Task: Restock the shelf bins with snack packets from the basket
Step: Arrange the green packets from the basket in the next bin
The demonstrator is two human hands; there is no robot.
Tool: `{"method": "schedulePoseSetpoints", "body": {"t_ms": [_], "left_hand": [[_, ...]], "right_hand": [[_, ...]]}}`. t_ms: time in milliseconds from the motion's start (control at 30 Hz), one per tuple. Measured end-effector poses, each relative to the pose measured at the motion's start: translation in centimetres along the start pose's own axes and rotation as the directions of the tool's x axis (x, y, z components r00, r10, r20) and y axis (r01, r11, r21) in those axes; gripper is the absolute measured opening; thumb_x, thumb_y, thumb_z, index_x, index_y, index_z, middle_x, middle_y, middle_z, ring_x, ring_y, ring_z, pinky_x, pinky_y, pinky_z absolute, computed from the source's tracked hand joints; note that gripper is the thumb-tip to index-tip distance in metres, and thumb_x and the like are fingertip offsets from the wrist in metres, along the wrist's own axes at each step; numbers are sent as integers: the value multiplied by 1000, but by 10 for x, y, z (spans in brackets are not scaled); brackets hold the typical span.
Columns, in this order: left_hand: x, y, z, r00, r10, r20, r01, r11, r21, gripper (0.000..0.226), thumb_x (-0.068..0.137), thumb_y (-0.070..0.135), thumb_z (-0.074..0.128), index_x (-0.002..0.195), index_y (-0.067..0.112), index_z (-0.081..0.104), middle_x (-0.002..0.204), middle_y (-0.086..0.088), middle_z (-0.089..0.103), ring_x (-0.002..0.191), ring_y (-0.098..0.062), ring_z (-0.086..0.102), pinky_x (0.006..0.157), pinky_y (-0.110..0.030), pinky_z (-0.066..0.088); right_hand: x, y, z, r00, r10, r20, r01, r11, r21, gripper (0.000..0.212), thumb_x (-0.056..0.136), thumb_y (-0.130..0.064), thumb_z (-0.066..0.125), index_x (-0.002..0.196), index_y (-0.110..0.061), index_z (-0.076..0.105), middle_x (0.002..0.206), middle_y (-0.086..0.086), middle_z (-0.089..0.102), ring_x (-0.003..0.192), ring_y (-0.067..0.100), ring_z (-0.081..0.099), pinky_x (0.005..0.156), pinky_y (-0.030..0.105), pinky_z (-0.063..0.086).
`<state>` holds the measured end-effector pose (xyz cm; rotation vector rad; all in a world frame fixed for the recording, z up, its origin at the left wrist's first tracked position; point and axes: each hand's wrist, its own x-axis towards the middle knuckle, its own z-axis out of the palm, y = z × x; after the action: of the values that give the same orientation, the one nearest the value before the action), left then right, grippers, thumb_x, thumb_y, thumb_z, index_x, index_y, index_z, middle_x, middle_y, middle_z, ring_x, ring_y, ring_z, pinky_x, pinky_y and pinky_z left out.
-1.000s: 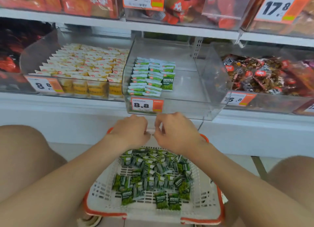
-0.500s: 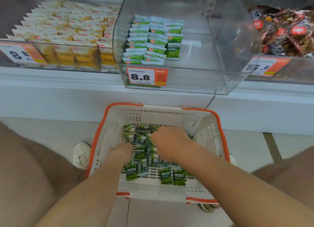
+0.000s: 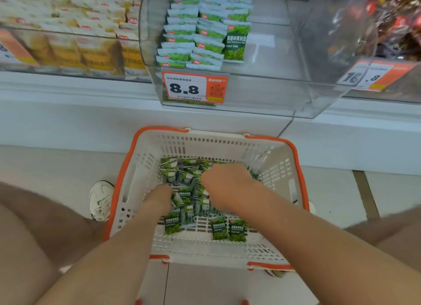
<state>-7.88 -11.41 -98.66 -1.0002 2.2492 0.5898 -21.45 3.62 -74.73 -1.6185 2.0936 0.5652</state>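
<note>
Left hand [image 3: 159, 196], right hand [image 3: 225, 186] down in basket [image 3: 298, 168], cannot tell grip; could spill packets [image 3: 218, 230] beside basket by overgrabbing.

I see one basket [image 3: 282, 158], three clear bins [image 3: 262, 99] and three price tags [image 3: 193, 88]. I count one left hand [image 3: 159, 196] and one right hand [image 3: 227, 186]. The green packets [image 3: 218, 230] are too many to count.

Left hand [image 3: 159, 198], right hand [image 3: 227, 187] among basket [image 3: 276, 168] packets [image 3: 219, 230].
</note>
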Motion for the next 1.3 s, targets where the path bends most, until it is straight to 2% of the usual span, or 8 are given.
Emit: {"method": "schedulePoseSetpoints", "body": {"t_ms": [233, 333, 400, 533, 800, 1100, 1167, 1300], "left_hand": [[-41, 44, -75, 971, 136, -195, -207, 889, -409, 40, 77, 31, 88, 71, 17, 52, 70, -2, 48, 65, -20, 50, 60, -29, 35], [-74, 66, -111, 949, 277, -152, -314, 779, -542, 39, 75, 37, 91, 94, 9, 73, 82, -5, 70, 74, -22, 72, 64, -32, 62], [-100, 83, -134, 918, 380, -113, -374, 739, -560, 56, 77, 39, 91, 111, 1, 70, 95, -20, 71, 80, -26, 76, 73, -48, 65], [-149, 114, -179, 828, 541, -148, -519, 639, -568, 39, 91, 24, 82, 116, -1, 68, 99, -36, 65, 84, -29, 75, 77, -41, 65], [-198, 128, -240, 809, 547, -214, -546, 567, -616, 35, 88, 0, 78, 117, -9, 61, 104, -34, 71, 84, -23, 73, 73, -33, 63], [-223, 134, -285, 716, 486, -501, -698, 508, -505, 26, 89, 13, 82, 95, 2, 58, 63, -2, 39, 65, -15, 54, 77, -38, 64], [-220, 137, -292, 622, 429, -655, -754, 555, -352, 26, 86, 28, 85, 98, 15, 65, 69, 7, 61, 67, -9, 64, 76, -28, 60], [-205, 135, -293, 376, 390, -840, -721, 693, 0, 17, 95, 38, 73, 105, 26, 69, 95, 15, 68, 85, -2, 63, 81, -22, 51]], "right_hand": [[-20, 20, -27, 991, 73, -111, -66, 995, 69, 5, 99, -10, 53, 100, -14, 54, 82, 1, 48, 63, 18, 47, 53, 33, 37], [-38, 38, -47, 982, 112, -152, -91, 986, 139, 13, 100, -11, 52, 102, -20, 42, 83, 1, 38, 72, 22, 49, 60, 36, 41], [-45, 52, -54, 972, 149, -183, -110, 973, 205, 14, 100, -17, 55, 102, -20, 42, 89, 1, 41, 83, 26, 52, 70, 37, 47], [-62, 69, -68, 951, 204, -232, -96, 910, 403, 27, 92, -25, 64, 116, -15, 60, 113, 6, 59, 102, 27, 57, 88, 43, 54], [-87, 74, -100, 841, 329, -428, -17, 809, 588, 13, 82, -19, 73, 93, -21, 78, 88, 5, 72, 78, 17, 65, 62, 28, 52], [-93, 83, -126, 840, 465, -279, 135, 319, 938, 17, 83, -20, 80, 87, -5, 72, 70, 7, 66, 65, 16, 66, 58, 30, 51], [-90, 89, -134, 761, 548, -349, 205, 307, 929, 22, 84, -20, 79, 85, 0, 70, 69, 8, 62, 65, 18, 60, 58, 32, 46], [-63, 114, -144, 456, 707, -540, 137, 544, 828, 34, 87, -25, 76, 79, 4, 59, 68, 16, 63, 61, 23, 53, 56, 32, 39]]}}
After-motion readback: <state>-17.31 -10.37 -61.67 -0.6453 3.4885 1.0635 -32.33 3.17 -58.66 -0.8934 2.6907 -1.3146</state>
